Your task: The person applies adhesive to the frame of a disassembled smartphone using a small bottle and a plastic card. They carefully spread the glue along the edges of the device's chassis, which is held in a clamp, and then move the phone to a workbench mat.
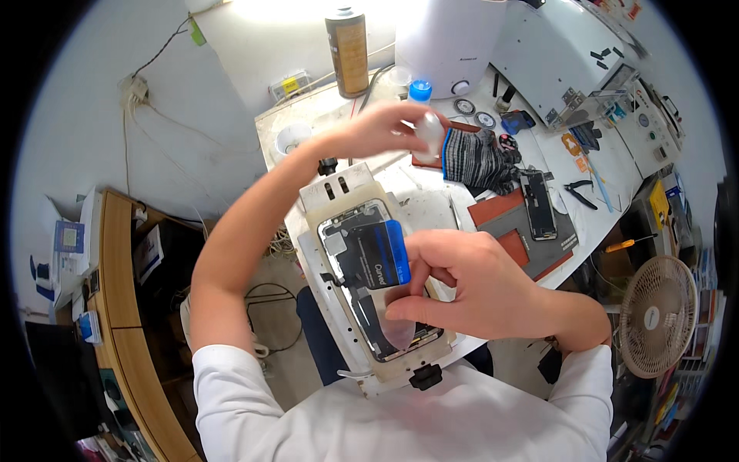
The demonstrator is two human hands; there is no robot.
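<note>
My left hand (389, 131) reaches to the back of the bench, its fingers closed round a small whitish rounded object (429, 138) blurred by motion. Below it, an opened smartphone (356, 304) sits in a pale clamping holder (335, 192) with black knobs. Over the phone is my right hand (477, 281), thumb and fingers pinched on a thin, shiny, translucent-looking sheet (399, 333) with a rounded end. Beside the fingertips, a black card with a blue edge (389, 254) lies across the phone's upper half. Whether card and sheet are one piece, I cannot tell.
A grey knitted glove (477, 158) lies right of my left hand. Farther right are a detached phone part (538, 204) on a mat (554, 239) and black pliers (580, 194). Behind stand a spray can (348, 54) and a white appliance (446, 46); a fan (658, 316) is at right.
</note>
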